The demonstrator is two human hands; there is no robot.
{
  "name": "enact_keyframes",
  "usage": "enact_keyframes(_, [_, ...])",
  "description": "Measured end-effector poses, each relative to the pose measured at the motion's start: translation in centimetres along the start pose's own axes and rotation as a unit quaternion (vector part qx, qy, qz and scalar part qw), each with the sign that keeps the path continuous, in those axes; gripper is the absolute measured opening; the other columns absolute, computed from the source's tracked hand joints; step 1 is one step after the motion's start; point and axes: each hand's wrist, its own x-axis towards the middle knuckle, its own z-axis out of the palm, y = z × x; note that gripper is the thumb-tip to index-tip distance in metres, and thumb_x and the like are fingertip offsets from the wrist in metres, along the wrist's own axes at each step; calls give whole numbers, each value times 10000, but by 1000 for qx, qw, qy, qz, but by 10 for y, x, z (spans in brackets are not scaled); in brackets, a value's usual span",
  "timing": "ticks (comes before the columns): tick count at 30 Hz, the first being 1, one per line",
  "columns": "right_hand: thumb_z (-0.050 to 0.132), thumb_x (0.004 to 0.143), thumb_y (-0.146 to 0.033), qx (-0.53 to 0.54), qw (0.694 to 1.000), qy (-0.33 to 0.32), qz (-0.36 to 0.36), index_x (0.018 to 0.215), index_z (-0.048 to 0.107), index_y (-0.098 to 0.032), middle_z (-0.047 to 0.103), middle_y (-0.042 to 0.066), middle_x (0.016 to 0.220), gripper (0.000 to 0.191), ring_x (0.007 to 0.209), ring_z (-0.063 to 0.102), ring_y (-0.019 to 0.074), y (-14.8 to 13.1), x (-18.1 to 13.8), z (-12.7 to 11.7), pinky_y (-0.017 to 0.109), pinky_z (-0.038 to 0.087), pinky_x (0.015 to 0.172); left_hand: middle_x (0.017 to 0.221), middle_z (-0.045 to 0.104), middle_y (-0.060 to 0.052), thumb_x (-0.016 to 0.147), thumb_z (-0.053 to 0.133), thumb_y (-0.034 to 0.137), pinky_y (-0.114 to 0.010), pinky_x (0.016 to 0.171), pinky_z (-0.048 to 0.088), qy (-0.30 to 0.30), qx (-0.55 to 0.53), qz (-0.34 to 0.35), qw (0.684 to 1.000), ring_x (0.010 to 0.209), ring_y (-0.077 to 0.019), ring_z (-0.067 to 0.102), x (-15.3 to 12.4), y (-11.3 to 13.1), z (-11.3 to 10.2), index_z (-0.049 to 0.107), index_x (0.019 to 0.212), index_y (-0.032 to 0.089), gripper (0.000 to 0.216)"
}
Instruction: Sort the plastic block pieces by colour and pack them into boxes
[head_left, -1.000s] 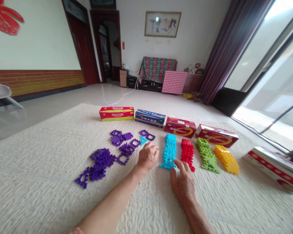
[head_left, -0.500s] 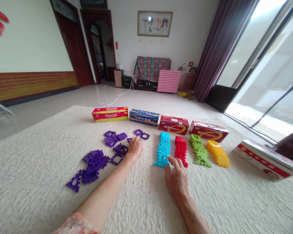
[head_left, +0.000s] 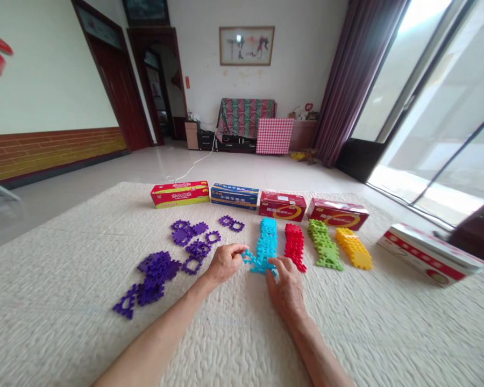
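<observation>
My left hand (head_left: 225, 262) pinches a light blue interlocking plastic tile (head_left: 247, 257), tilted beside the left edge of a light blue row of overlapping tiles (head_left: 268, 236). At that row's near right corner, my right hand (head_left: 287, 282) has thumb and fingers closed on a blue tile's edge, which the fingertips partly hide. Just right of it lies a red row of tiles (head_left: 294, 244). Loose purple tiles (head_left: 155, 271) are scattered and heaped left of my left hand, some solid and some with openings.
Green tiles (head_left: 325, 244) and yellow tiles (head_left: 353, 247) lie in rows on the right. Behind stand a red-yellow box (head_left: 180, 194), a blue box (head_left: 234, 196) and two dark red boxes (head_left: 282, 206). A white-red box (head_left: 431, 255) sits far right on the quilted mat (head_left: 226, 344).
My left hand has moved right and nearer from the purple tiles to the blue row, bringing a light blue tile. My right hand stays by the row's near end. The view has shifted slightly.
</observation>
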Motion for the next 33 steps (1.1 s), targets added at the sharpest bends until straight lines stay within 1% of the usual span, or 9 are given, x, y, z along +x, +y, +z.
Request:
enact_keyframes(5, [525,814,-201,-8,1000,-2,26,1023,624,-172,598,93,997,233,911,550,239,2,0,2,396,449,805,895,748,-36,704,450,37,-245,778,532,-51,-18,19,998,816,-149,684,-6,0,15,724,960,145,390])
enact_keyframes(9, [474,835,-193,27,999,19,32,996,621,-171,601,95,969,219,894,561,227,6,1,4,382,460,792,940,735,-37,700,451,26,-245,809,514,-61,31,70,995,859,-146,668,-3,3,25,728,954,172,403])
enact_keyframes(12, [461,829,-178,60,997,38,34,982,613,-172,604,90,946,216,876,568,217,8,1,5,370,470,782,915,726,-35,720,461,40,-237,781,511,-65,37,88,993,832,-138,660,-1,6,30,724,962,182,384])
enact_keyframes(19, [521,798,-198,63,997,23,29,996,596,-180,588,82,962,213,890,563,218,7,-1,4,374,479,786,802,672,-32,722,551,84,-225,666,490,-20,39,108,993,708,-128,618,-4,7,41,718,902,180,263])
enact_keyframes(24, [529,801,-210,52,998,30,13,1018,592,-180,581,87,987,227,912,565,224,10,-1,5,387,489,793,808,676,-38,745,551,90,-223,671,490,15,34,125,991,712,-128,618,-6,7,42,712,886,181,232])
enact_keyframes(26, [519,812,-213,46,998,34,-2,1027,589,-181,584,88,989,228,911,573,225,9,0,4,389,495,787,804,684,-47,757,535,89,-230,676,494,32,48,133,989,715,-134,625,-2,6,34,713,881,172,232])
enact_keyframes(28, [509,826,-219,34,998,35,-25,1031,587,-188,589,87,989,221,902,581,224,5,1,2,390,501,776,816,695,-56,760,517,81,-244,703,500,54,77,132,987,736,-144,635,4,3,16,715,877,166,245])
enact_keyframes(30, [505,839,-230,26,997,40,-56,1041,583,-199,592,86,999,219,895,588,223,-2,1,0,391,505,769,850,708,-59,758,509,82,-262,745,506,77,116,110,984,770,-155,645,10,-3,-14,715,890,170,261])
enact_keyframes(33, [503,847,-220,31,993,39,-108,1064,569,-216,594,84,1024,227,910,596,221,-13,-2,-3,390,509,773,918,719,-56,750,526,123,-276,814,507,100,174,35,979,827,-166,656,6,-21,-79,711,933,184,267])
